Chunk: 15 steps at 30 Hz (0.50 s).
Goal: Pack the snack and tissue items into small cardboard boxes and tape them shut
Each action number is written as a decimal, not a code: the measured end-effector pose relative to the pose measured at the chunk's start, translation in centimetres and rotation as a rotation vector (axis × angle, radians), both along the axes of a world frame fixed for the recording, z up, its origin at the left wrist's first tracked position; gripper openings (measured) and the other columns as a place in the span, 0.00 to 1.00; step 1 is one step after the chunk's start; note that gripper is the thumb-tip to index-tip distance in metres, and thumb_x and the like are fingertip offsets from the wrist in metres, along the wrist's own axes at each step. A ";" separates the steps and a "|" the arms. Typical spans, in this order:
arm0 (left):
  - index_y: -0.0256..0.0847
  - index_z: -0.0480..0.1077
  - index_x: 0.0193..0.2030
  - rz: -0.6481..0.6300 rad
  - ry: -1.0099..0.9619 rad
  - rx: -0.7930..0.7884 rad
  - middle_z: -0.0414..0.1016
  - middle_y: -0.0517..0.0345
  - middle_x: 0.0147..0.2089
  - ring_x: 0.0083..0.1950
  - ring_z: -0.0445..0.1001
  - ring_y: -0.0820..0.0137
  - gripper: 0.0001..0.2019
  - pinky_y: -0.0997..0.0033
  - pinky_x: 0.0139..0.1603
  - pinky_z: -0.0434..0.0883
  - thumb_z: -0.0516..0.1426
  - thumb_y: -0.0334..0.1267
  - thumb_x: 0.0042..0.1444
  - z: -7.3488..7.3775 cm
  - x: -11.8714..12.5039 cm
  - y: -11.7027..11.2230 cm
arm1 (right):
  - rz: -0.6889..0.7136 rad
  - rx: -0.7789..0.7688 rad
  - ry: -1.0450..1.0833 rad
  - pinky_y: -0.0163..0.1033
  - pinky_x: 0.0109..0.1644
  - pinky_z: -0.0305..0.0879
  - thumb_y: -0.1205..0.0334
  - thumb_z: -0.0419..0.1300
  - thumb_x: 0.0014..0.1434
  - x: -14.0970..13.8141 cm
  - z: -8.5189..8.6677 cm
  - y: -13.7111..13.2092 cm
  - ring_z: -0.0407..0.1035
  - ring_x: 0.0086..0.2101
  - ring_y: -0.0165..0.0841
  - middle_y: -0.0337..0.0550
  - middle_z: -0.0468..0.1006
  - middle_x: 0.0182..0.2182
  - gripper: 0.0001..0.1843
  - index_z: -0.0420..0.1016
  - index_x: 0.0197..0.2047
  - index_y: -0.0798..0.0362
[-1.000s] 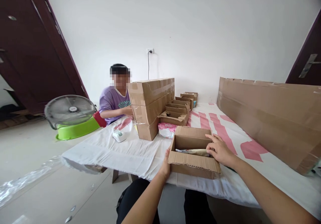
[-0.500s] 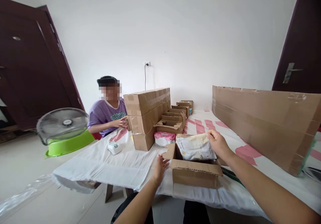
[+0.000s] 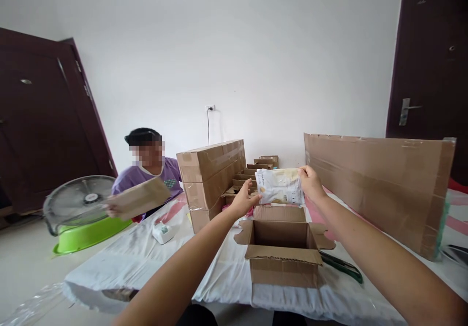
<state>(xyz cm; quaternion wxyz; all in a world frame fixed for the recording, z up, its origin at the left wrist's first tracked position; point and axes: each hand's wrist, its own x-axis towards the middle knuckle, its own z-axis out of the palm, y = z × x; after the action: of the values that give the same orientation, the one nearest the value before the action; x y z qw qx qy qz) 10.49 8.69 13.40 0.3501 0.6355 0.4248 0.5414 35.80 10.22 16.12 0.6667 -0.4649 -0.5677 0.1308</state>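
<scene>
My right hand [image 3: 312, 182] pinches the right edge of a white plastic packet [image 3: 280, 186] with printed labels, held up above an open cardboard box [image 3: 284, 271]. My left hand [image 3: 247, 198] is at the packet's left edge, fingers apart and thumb by its lower corner; whether it touches cannot be told. The box stands at the table's front with its flaps spread, bare brown inner walls showing. Behind my left hand, a pink package [image 3: 237, 208] is mostly hidden.
Stacked cartons [image 3: 204, 182] and a row of open boxes stand behind. A long cardboard panel [image 3: 376, 189] is on the right. A green-handled tool [image 3: 345, 267] lies beside the box, a white dispenser [image 3: 163, 232] at left. A person [image 3: 153, 180] holds a cardboard piece [image 3: 142, 198].
The packet has risen out of the box in my right hand. My left hand has moved up from the box's left flap to the packet's edge. The other person's cardboard piece has swung into view.
</scene>
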 end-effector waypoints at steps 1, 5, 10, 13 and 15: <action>0.39 0.62 0.62 -0.014 0.013 -0.002 0.60 0.36 0.67 0.66 0.60 0.43 0.43 0.43 0.64 0.57 0.72 0.38 0.37 0.2 0.2 -0.1 | 0.002 0.005 0.008 0.38 0.35 0.58 0.40 0.50 0.53 0.1 0.0 0.0 0.62 0.30 0.35 0.38 0.70 0.26 0.19 0.65 0.29 0.48; 0.40 0.61 0.62 -0.075 0.024 -0.004 0.62 0.36 0.65 0.65 0.61 0.43 0.45 0.41 0.63 0.58 0.73 0.39 0.36 0.6 0.8 -0.7 | 0.025 0.016 0.038 0.38 0.34 0.58 0.39 0.50 0.54 0.3 -0.3 -0.6 0.61 0.30 0.34 0.37 0.68 0.24 0.20 0.64 0.29 0.48; 0.40 0.62 0.60 -0.272 -0.067 0.009 0.70 0.42 0.60 0.57 0.71 0.53 0.38 0.52 0.59 0.67 0.69 0.48 0.43 0.6 1.8 -2.8 | 0.084 0.029 0.045 0.36 0.31 0.57 0.41 0.50 0.57 -0.4 -0.8 -4.3 0.58 0.27 0.32 0.34 0.63 0.22 0.19 0.63 0.30 0.48; 0.38 0.68 0.53 -0.279 -0.101 0.046 0.76 0.47 0.53 0.54 0.72 0.54 0.32 0.54 0.57 0.67 0.68 0.52 0.44 0.4 2.3 -5.5 | 0.120 0.050 0.039 0.36 0.32 0.57 0.42 0.49 0.60 -0.5 -1.0 -7.8 0.57 0.27 0.32 0.34 0.62 0.24 0.18 0.63 0.31 0.48; 0.39 0.70 0.50 -0.203 -0.055 0.117 0.77 0.49 0.50 0.53 0.73 0.54 0.28 0.55 0.56 0.68 0.67 0.51 0.46 0.0 2.5 -8.4 | 0.140 0.053 0.054 0.37 0.33 0.59 0.42 0.49 0.62 -0.1 -1.7 -10.4 0.59 0.28 0.33 0.36 0.65 0.25 0.18 0.65 0.32 0.47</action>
<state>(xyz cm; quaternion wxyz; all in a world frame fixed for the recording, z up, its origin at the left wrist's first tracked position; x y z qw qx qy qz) 12.95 0.30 13.42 0.3771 0.6796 0.3161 0.5440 35.74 -0.15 14.46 0.6831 -0.4025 -0.5839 0.1745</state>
